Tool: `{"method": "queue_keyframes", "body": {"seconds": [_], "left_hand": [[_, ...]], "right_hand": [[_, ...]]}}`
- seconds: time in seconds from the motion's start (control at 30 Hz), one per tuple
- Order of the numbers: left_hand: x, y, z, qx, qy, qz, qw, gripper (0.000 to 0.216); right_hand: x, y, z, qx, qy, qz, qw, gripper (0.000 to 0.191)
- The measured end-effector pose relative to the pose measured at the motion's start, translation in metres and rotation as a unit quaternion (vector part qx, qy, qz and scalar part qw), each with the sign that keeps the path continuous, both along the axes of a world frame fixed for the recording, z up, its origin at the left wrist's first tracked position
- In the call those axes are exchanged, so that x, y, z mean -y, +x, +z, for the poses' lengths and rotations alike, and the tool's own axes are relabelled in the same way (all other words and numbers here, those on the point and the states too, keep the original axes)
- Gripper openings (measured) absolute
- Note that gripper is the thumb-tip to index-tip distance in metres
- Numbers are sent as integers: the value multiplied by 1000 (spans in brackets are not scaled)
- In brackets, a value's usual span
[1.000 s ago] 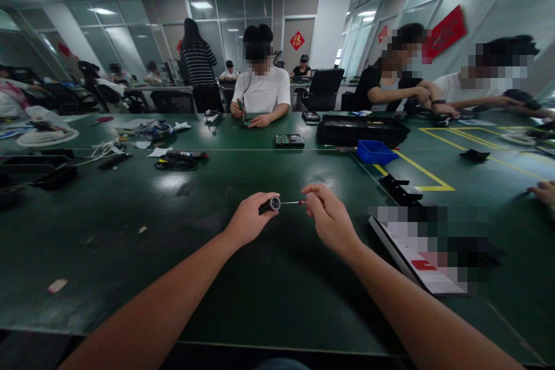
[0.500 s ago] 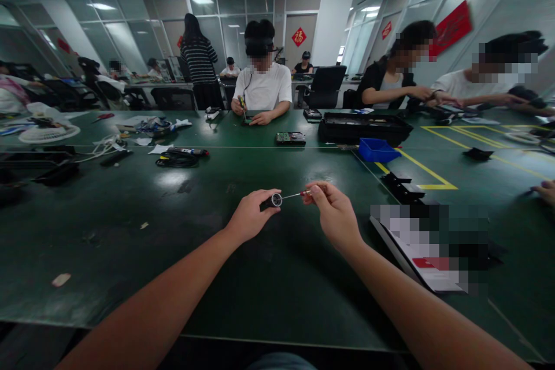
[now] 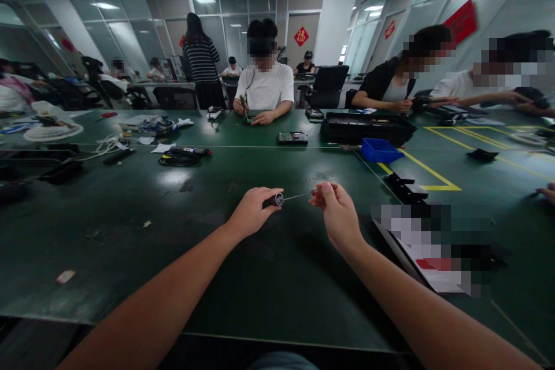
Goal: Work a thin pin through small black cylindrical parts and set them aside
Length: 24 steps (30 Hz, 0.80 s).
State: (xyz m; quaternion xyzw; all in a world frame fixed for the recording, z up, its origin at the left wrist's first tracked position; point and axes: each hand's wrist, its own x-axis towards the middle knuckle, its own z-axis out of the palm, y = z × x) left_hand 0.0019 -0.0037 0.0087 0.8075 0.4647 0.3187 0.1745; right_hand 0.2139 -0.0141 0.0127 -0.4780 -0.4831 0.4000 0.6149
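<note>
Just above the table, my left hand (image 3: 251,210) is closed round a short black cylinder (image 3: 278,200) with a pale ring at its open end, which faces right. Most of its body is hidden by the fingers, so its exact kind is unclear. My right hand (image 3: 336,208) pinches the handle of a screwdriver (image 3: 299,195). The thin metal shaft points left and its tip meets the ringed end of the cylinder; whether it sits inside cannot be made out. The fingers cover most of the handle.
Across the green table (image 3: 217,289) lie a bundle of black cable (image 3: 180,157), a hard drive (image 3: 292,138), a blue bin (image 3: 380,151), a long black case (image 3: 366,127) and a black bracket (image 3: 405,188). A partly blurred white box (image 3: 442,277) lies right. A co-worker (image 3: 265,84) sits opposite.
My right hand's fingers have shifted and turned round the screwdriver handle, covering more of it. The shaft stays at the cylinder's end. The view has swung slightly left.
</note>
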Motion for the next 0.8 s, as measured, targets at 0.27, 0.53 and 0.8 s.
{"method": "queue_keyframes", "body": {"seconds": [0.27,0.53,0.8], "left_hand": [[1,1,0,-20,3,-6,1000,40],[0,1,-2,-26,-27,-7,999,39],[0,0,-3,24,-35,11,999,38]], "right_hand": [[8,2,6,185,54,-6,981,31],[10,3,10,274,69,-9,959,26],[8,5,11,286,67,-26,956,26]]}}
